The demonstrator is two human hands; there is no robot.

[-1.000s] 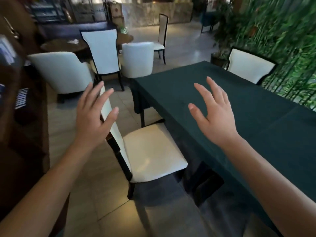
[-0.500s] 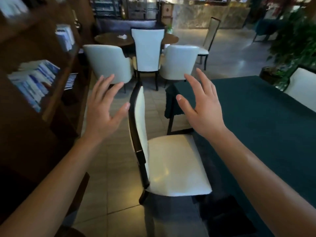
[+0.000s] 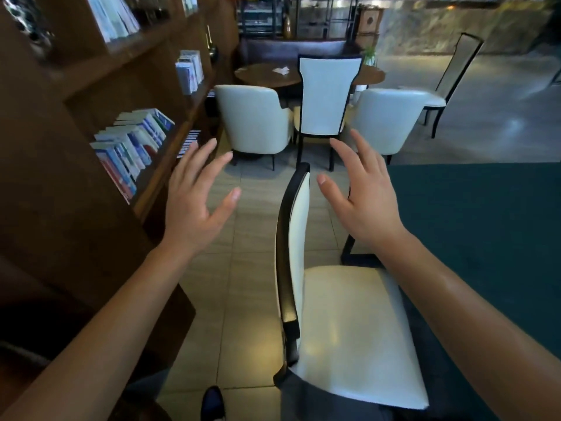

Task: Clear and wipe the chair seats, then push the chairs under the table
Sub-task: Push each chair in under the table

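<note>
Both hands empty, fingers spread: left hand (image 3: pixel 194 205) and right hand (image 3: pixel 364 196) flank the chair (image 3: pixel 349 329) backrest, untouching. Seat sits beside the table (image 3: pixel 485 238), partly out. Risk: uneven push skews chair, snagging the tablecloth.

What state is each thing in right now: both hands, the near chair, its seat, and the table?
left hand: open, holding nothing
right hand: open, holding nothing, raised beside the backrest
near chair: upright, seat still out from the table
chair seat: bare
green-clothed table: cloth on
</note>
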